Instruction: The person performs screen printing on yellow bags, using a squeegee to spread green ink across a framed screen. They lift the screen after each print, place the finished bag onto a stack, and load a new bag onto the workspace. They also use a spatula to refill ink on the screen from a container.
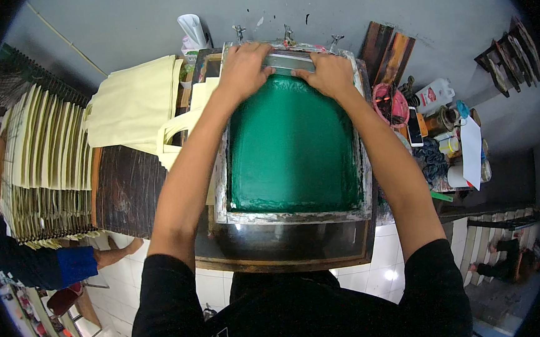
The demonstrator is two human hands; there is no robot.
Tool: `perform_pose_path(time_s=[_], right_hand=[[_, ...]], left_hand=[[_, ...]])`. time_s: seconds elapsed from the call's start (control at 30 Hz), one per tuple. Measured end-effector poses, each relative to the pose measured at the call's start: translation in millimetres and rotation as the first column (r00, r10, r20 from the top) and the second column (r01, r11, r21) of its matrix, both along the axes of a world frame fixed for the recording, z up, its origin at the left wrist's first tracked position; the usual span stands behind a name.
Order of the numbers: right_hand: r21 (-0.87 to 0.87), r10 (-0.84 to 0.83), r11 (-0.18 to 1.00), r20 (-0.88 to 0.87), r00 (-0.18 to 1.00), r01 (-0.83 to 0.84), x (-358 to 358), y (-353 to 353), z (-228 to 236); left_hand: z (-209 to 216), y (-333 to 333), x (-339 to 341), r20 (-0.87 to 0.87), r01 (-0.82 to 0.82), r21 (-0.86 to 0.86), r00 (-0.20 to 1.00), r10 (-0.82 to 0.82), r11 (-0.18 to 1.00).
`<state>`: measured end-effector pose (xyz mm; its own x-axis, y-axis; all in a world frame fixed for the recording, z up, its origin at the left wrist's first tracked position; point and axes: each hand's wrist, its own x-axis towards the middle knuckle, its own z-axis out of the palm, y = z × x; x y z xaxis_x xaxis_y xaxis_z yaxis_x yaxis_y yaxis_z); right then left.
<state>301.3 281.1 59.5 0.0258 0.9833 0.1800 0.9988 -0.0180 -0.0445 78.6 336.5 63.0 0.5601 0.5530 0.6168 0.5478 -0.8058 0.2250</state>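
Note:
Both arms reach to the far end of a printing screen, whose worn metal frame (220,194) lies over a dark table. Green mesh (291,151) fills the frame, wet and glossy. A squeegee with a grey bar (287,62) spans the far end of the mesh. My left hand (246,71) is closed around its left end, my right hand (331,74) around its right end, thumbs on the near side. Left of the frame, a pale yellow tote bag's handle (171,136) shows; part of the fabric is hidden by my left forearm.
Pale yellow bags (137,102) are piled at the left, beside a rack of hanging pale sheets (46,140). Clamps (287,36) stand behind the screen. A pink bowl (391,105), phone (414,127) and white jug (435,94) crowd the right. People (38,253) are at both sides.

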Motion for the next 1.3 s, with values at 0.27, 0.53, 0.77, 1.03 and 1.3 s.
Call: perform_pose_path(time_s=[0.27, 0.53, 0.77, 1.03, 1.3], right_hand=[[-0.027, 0.024, 0.999, 0.008, 1.0, -0.024, -6, -34, 6], [0.006, 0.097, 0.995, -0.024, 0.995, -0.097, -17, -85, -7], [-0.113, 0.091, 0.989, -0.076, 0.993, -0.099, -49, -158, 5], [0.17, 0.215, 0.966, -0.096, 0.972, -0.197, -78, -249, -20], [0.246, 0.249, 0.942, -0.051, 0.967, -0.23, -79, -283, -39]], left_hand=[[-3, 2, -7, -0.238, -0.06, -0.305, 0.971, -0.015, 0.95], [4, -62, -29, -0.207, -0.058, -0.408, 0.978, -0.031, 0.911], [2, -132, -57, -0.199, -0.043, -0.428, 0.979, -0.048, 0.903], [-2, -234, -92, -0.194, -0.033, -0.388, 0.98, -0.047, 0.921], [-65, -274, -147, 0.022, -0.055, -0.301, 0.998, 0.064, 0.952]])
